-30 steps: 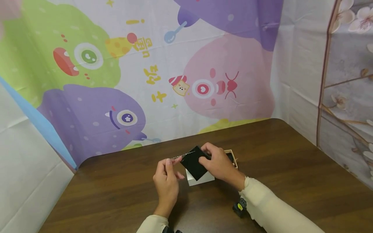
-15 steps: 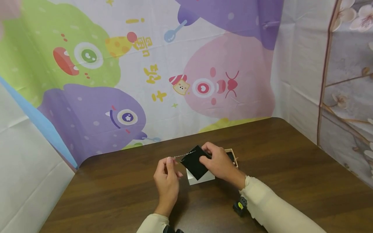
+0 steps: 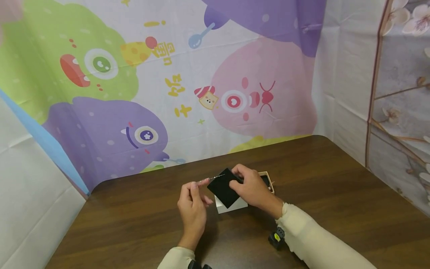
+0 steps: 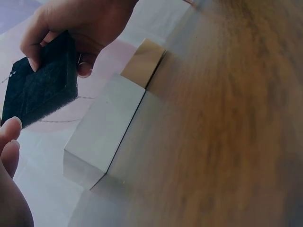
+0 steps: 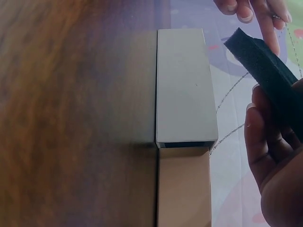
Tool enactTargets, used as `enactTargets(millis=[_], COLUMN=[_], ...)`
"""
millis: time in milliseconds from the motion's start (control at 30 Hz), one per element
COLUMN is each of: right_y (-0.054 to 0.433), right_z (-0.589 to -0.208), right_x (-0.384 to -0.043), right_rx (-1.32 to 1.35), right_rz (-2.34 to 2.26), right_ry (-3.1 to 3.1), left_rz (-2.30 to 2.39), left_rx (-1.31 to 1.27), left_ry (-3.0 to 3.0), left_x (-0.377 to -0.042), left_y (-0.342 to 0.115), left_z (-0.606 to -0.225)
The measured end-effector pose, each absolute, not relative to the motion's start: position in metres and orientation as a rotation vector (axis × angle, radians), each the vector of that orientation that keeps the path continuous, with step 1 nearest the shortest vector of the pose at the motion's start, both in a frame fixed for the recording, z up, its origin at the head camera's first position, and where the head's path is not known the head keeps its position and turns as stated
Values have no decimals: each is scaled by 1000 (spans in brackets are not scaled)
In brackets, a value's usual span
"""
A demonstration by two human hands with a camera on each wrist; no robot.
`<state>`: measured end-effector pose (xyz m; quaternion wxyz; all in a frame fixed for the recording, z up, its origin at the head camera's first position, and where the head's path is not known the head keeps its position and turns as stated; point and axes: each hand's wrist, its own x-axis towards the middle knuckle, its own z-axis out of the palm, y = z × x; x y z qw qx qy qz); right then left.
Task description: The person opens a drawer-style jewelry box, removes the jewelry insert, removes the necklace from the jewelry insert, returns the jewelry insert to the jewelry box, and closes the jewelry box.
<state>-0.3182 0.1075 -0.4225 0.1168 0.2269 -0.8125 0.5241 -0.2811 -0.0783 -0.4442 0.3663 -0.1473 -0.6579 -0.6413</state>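
My right hand [image 3: 253,186] holds a square black foam pad [image 3: 224,191] tilted above the table, thumb on its face and fingers behind it. A thin silver chain [image 3: 216,177] runs from the pad's upper face to my left hand [image 3: 192,209], which pinches it between thumb and a finger. One left finger reaches along the chain to the pad's left corner. In the right wrist view, more of the chain [image 5: 232,90] hangs in a loop behind the foam pad [image 5: 265,71]. Whether a pendant hangs on it cannot be seen.
Below the pad, a white box sleeve [image 3: 231,207] lies on the brown wooden table [image 3: 134,224]. A kraft-brown box drawer [image 4: 144,61] sticks out of its right end, with something black inside. A cartoon-printed cloth [image 3: 188,142] hangs behind the table.
Half a second ago the left finger was drawn back and the chain showed bare; now that finger is stretched out to the pad's corner again. The right hand and pad have barely moved.
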Motion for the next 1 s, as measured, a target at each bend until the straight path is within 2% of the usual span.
enactTargets(millis=[533, 1000], right_y=[108, 106], right_z=[-423, -422], right_x=[-317, -316], right_rx=[710, 843], right_rz=[1551, 1645], right_ry=[-2373, -2411], left_rz=[-1634, -1585], left_rx=[-380, -301], left_ry=[-1716, -1710], left_x=[-273, -296], left_y=[-76, -85], left_z=[-434, -460])
